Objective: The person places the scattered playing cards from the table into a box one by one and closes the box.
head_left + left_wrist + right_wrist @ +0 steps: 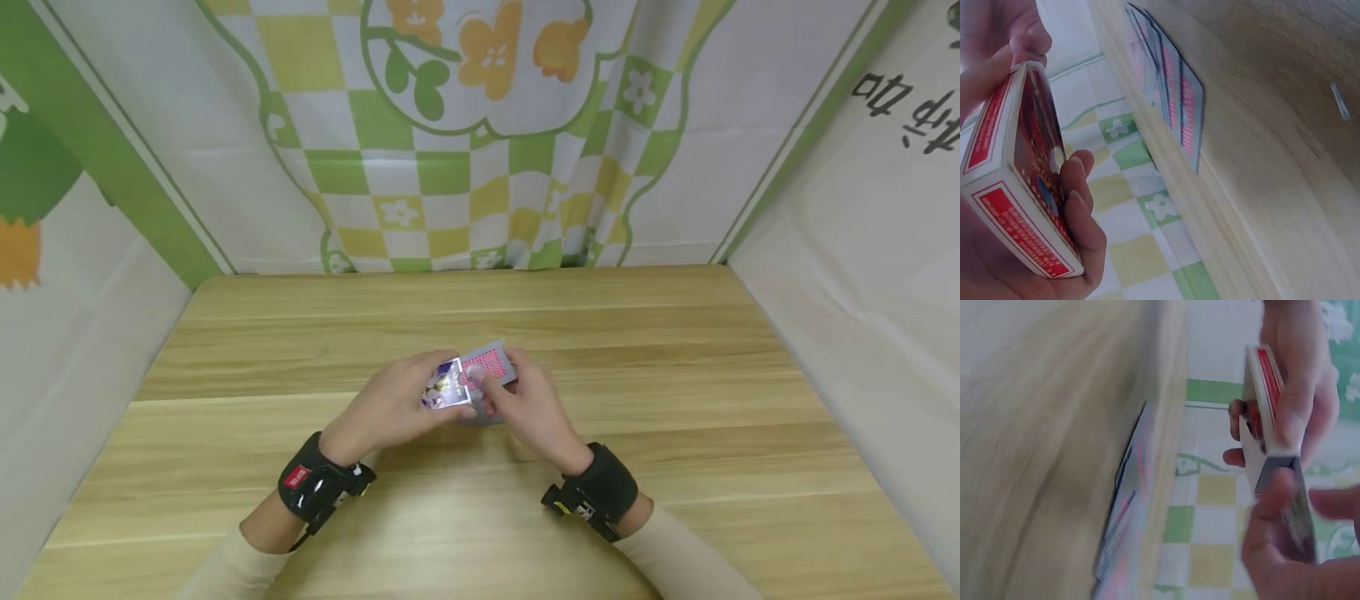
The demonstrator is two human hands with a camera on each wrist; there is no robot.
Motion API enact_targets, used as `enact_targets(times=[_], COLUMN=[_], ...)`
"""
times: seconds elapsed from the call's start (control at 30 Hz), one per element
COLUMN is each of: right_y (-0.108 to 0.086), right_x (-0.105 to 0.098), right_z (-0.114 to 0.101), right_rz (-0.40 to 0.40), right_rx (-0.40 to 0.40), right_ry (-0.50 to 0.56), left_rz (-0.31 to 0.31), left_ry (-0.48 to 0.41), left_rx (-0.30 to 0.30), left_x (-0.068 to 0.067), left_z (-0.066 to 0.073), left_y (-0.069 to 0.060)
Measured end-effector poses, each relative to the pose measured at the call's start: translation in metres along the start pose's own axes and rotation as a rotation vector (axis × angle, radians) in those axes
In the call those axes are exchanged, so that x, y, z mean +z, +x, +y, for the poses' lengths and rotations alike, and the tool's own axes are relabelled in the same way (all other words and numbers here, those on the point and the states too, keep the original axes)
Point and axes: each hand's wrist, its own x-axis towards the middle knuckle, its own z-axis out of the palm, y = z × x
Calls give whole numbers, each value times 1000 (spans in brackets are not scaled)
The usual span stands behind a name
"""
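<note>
Centrally, card box (448,385) gripped by left hand (393,402), its end pinched by right hand (534,410), above wooden table (637,333); cards (1175,94) spread on wood. Broad margins seen either side; far edge backed by checkered curtain (450,204).

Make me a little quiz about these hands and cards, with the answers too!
1. Which hand wraps round the box?
2. True or false: the cards on the table show patterned backs.
3. The cloth beyond the table shows: A) stripes; B) flowers and checks; C) stars.

Key: 1. The left hand. 2. True. 3. B.
</note>
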Motion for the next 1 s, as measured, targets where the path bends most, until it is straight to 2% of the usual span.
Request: enact_targets(times=[0.13, 0.2, 0.27, 0.37, 0.47, 0.6, 0.73, 0.83, 0.9, 1.0], right_y=[-7, -6, -1, 14, 23, 24, 26, 28, 29, 31], right_x=[9, 7, -1, -21, -39, -53, -58, -62, -69, -79], right_z=[-5, -5, -1, 16, 38, 57, 59, 57, 54, 48], right_rz=[-215, -316, -364, -331, -228, -184, -179, -173, -184, -236], right_rx=[-120, -169, -176, -118, -9, 110, 158, 187, 201, 212], right_ry=[-193, -245, -266, -313, -458, -612, -611, -567, -501, -338], left_rz=[13, 9, 8, 12, 2, -21, -33, -37, -41, -44], left_ry=[19, 22, 26, 30, 34, 42, 61, 79, 78, 73], left_rx=[0, 1, -8, -12, -16, -22, -10, 3, 0, -15], left_x=[0, -1, -3, -5, -4, -2, -1, -1, -1, -2], left_z=[-2, -2, -2, -1, 0, -1, -3, -3, -3, -3], left_y=[-1, -1, 0, 1, 2, 0, -1, 0, 1, 0])
